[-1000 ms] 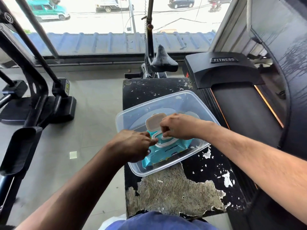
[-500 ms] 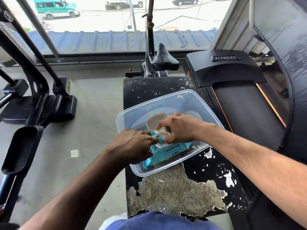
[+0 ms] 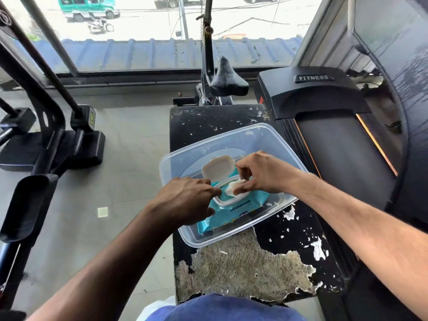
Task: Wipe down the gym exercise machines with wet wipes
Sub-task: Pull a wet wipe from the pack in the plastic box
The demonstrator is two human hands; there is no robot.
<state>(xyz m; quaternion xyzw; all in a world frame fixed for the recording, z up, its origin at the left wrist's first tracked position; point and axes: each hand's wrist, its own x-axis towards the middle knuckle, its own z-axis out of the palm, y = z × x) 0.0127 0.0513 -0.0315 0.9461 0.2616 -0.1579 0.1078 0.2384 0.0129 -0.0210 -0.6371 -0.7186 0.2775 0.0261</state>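
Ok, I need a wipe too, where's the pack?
In the head view, centre: the wipes pack lies in the clear tub on the worn bench, between both hands.

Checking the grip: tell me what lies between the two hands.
Head view: the pack's open dispenser with its raised lid, between left hand and right hand, which pinches a wipe.

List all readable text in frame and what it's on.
"FITNESS": badge on the treadmill hood.
"SOFT & MOISTURIZING": wipes pack, likely, small print.
Logo below it on the pack: too small to read.
Yellow label on the left machine's post: blurred, unreadable.
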